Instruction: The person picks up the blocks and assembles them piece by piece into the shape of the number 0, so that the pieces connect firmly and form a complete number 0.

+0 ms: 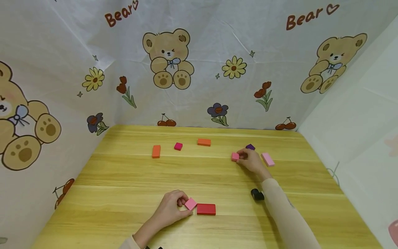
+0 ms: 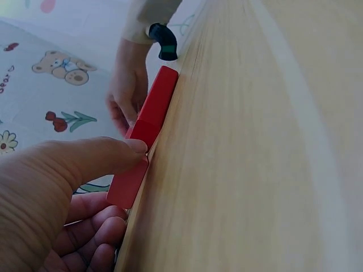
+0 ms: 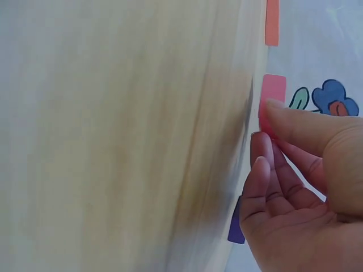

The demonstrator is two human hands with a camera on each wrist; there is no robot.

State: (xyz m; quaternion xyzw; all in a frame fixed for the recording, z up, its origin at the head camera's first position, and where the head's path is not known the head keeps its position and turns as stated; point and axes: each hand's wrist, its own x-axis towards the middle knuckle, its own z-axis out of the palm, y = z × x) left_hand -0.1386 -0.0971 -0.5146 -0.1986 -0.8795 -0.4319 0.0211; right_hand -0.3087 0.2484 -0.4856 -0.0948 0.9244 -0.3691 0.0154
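Near the table's front, my left hand (image 1: 171, 209) holds a pink square block (image 1: 190, 204) between thumb and curled fingers. One corner of that block meets the left end of a flat red rectangular block (image 1: 206, 209). In the left wrist view the thumb lies by the joint of the pink block (image 2: 127, 184) and the red block (image 2: 156, 107). Farther back on the right, my right hand (image 1: 250, 160) pinches another pink block (image 1: 235, 157) by its right side. The right wrist view shows the thumb on this pink block (image 3: 273, 88), fingers bent below it.
A dark purple block (image 1: 250, 147) lies just behind the right hand, a light pink block (image 1: 268, 159) to its right. Toward the back left lie an orange block (image 1: 156, 151), a magenta block (image 1: 178, 146) and another orange block (image 1: 204, 142). A printed cloth (image 1: 199, 103) borders the table's back.
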